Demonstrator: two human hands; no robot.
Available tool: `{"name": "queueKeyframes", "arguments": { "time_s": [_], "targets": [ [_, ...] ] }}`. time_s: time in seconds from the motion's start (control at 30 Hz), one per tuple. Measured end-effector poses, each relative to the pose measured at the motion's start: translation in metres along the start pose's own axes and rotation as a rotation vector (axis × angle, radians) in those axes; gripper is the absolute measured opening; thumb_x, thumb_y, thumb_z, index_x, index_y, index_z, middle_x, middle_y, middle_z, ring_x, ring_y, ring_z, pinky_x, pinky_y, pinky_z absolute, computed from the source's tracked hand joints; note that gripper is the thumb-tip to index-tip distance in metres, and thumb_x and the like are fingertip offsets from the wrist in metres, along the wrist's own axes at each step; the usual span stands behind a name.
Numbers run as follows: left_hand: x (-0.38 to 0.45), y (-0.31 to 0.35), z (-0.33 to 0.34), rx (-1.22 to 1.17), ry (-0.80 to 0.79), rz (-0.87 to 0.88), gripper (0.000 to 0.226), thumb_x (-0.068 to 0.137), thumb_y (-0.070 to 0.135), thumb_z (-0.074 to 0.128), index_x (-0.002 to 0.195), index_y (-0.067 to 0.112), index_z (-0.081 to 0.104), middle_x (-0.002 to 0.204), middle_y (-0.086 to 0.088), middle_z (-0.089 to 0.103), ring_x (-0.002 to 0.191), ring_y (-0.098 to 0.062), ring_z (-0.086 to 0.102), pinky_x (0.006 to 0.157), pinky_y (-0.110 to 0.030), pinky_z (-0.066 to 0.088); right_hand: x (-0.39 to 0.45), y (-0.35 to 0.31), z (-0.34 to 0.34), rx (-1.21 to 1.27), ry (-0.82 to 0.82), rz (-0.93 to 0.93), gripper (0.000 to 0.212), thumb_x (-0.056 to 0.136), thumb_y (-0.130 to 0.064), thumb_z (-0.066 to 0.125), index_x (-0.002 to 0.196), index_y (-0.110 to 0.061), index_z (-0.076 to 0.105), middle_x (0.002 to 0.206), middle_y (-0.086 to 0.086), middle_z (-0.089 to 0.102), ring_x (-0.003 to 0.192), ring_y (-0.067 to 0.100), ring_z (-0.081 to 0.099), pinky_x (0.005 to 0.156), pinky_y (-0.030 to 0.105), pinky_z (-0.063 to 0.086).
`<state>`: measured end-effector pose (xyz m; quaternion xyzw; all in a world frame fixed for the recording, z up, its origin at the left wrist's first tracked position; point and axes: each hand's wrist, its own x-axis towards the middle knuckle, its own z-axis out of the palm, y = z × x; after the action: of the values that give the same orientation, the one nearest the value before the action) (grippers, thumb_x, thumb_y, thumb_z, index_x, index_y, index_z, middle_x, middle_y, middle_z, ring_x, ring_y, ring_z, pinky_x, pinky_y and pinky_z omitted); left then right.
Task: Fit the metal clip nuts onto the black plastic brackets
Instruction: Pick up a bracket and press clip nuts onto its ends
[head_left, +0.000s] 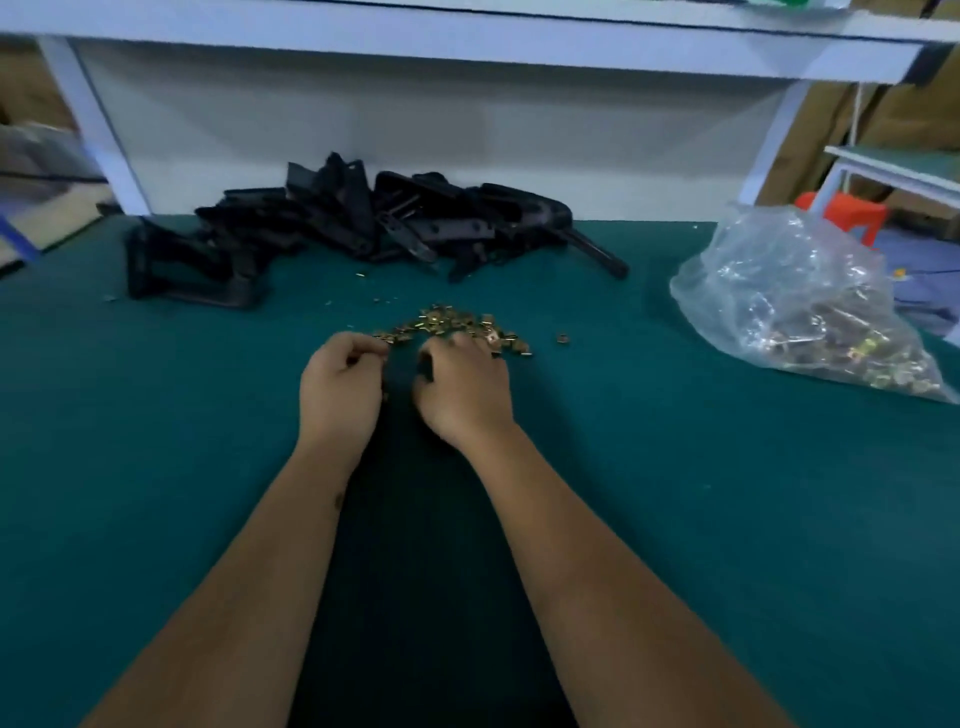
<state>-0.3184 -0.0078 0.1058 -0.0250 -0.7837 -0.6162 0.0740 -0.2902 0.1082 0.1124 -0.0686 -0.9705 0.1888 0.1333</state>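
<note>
A small heap of brass-coloured metal clip nuts lies on the green table, just beyond my hands. Black plastic brackets are piled at the back of the table. My left hand has its fingers curled and pinches a clip nut at the near left edge of the heap. My right hand is curled round a black bracket, only a small part of which shows between its fingers. The two hands are close together. A dark area runs between my forearms; whether it is bracket or shadow is unclear.
A clear plastic bag holding more metal parts sits at the right of the table. One loose clip nut lies right of the heap. A white shelf frame spans the back. A red stool stands beyond the table's right edge.
</note>
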Motion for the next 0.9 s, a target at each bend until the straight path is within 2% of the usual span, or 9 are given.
{"name": "queueKeyframes", "arguments": {
  "time_s": [0.1, 0.17, 0.27, 0.37, 0.53, 0.67, 0.73, 0.8, 0.9],
  "targets": [
    [0.027, -0.008, -0.015, 0.374, 0.155, 0.179, 0.022, 0.091, 0.007, 0.053, 0.097, 0.019, 0.07, 0.122, -0.007, 0.061, 0.118, -0.03, 0.051, 0.095, -0.039, 0.042, 0.005, 0.007, 0.006, 0.061, 0.015, 0.01, 0.028, 0.094, -0.03, 0.051, 0.121, -0.022, 0.058, 0.125, -0.002, 0.052, 0.122, 0.02, 0.041, 0.1, 0.04, 0.032],
    [0.047, -0.011, -0.024, 0.683, 0.201, 0.293, 0.029, 0.09, 0.006, 0.056, 0.111, 0.02, 0.07, 0.153, -0.011, 0.038, 0.146, -0.032, 0.02, 0.112, -0.04, 0.025, 0.005, 0.011, 0.007, 0.113, 0.002, 0.008, 0.025, 0.095, -0.029, 0.049, 0.118, -0.025, 0.058, 0.121, -0.006, 0.053, 0.12, 0.017, 0.042, 0.101, 0.039, 0.033],
    [0.077, -0.015, -0.032, 0.994, 0.108, 0.333, 0.042, 0.093, 0.016, 0.055, 0.132, 0.03, 0.057, 0.166, -0.008, -0.006, 0.151, -0.027, -0.014, 0.122, -0.043, 0.003, 0.008, 0.011, 0.009, 0.141, 0.012, 0.025, 0.021, 0.096, -0.026, 0.047, 0.114, -0.028, 0.058, 0.115, -0.009, 0.052, 0.115, 0.014, 0.042, 0.1, 0.039, 0.034],
    [0.105, -0.02, -0.044, 1.023, 0.082, 0.194, 0.062, 0.093, 0.023, 0.054, 0.149, 0.038, 0.033, 0.163, -0.011, -0.022, 0.15, -0.029, -0.022, 0.122, -0.043, -0.002, 0.01, 0.009, 0.011, 0.087, -0.005, 0.03, 0.019, 0.097, -0.028, 0.046, 0.114, -0.03, 0.053, 0.116, -0.01, 0.048, 0.116, 0.015, 0.039, 0.1, 0.039, 0.031],
    [0.126, -0.019, -0.048, 0.99, -0.236, -0.128, 0.054, 0.102, 0.038, 0.028, 0.155, 0.034, 0.022, 0.166, -0.006, -0.001, 0.152, -0.029, 0.002, 0.121, -0.051, 0.001, 0.011, 0.008, 0.011, 0.071, -0.006, 0.044, 0.018, 0.097, -0.029, 0.046, 0.114, -0.031, 0.05, 0.114, -0.01, 0.046, 0.114, 0.015, 0.038, 0.099, 0.039, 0.031],
    [0.106, -0.017, -0.035, 0.956, -0.157, -0.014, 0.047, 0.099, 0.036, 0.04, 0.146, 0.03, 0.045, 0.157, -0.002, 0.027, 0.141, -0.032, 0.023, 0.118, -0.047, 0.016, 0.01, 0.006, 0.01, 0.071, -0.011, 0.052, 0.018, 0.096, -0.029, 0.047, 0.114, -0.03, 0.052, 0.114, -0.008, 0.048, 0.114, 0.017, 0.038, 0.099, 0.04, 0.031],
    [0.087, -0.017, -0.03, 0.802, -0.057, 0.057, 0.028, 0.095, 0.036, 0.049, 0.12, 0.03, 0.061, 0.133, 0.001, 0.051, 0.125, -0.03, 0.039, 0.105, -0.042, 0.032, 0.009, 0.007, 0.009, 0.088, -0.009, 0.048, 0.018, 0.096, -0.029, 0.048, 0.113, -0.029, 0.053, 0.114, -0.008, 0.049, 0.114, 0.017, 0.039, 0.099, 0.04, 0.03],
    [0.068, -0.01, -0.026, 0.589, 0.1, 0.067, 0.015, 0.09, 0.039, 0.054, 0.091, 0.024, 0.052, 0.094, 0.006, 0.059, 0.098, -0.027, 0.051, 0.085, -0.04, 0.04, 0.009, 0.007, 0.008, 0.111, -0.014, 0.04, 0.019, 0.097, -0.03, 0.048, 0.114, -0.027, 0.057, 0.114, -0.007, 0.051, 0.115, 0.017, 0.04, 0.099, 0.039, 0.03],
    [0.047, -0.003, -0.021, 0.431, 0.215, 0.027, 0.02, 0.091, 0.04, 0.056, 0.09, 0.023, 0.045, 0.075, 0.011, 0.057, 0.074, -0.018, 0.056, 0.084, -0.046, 0.048, 0.007, 0.009, 0.005, 0.215, 0.002, 0.024, 0.017, 0.096, -0.026, 0.05, 0.107, -0.024, 0.063, 0.107, -0.008, 0.055, 0.111, 0.017, 0.045, 0.097, 0.038, 0.038]
  ]
}}
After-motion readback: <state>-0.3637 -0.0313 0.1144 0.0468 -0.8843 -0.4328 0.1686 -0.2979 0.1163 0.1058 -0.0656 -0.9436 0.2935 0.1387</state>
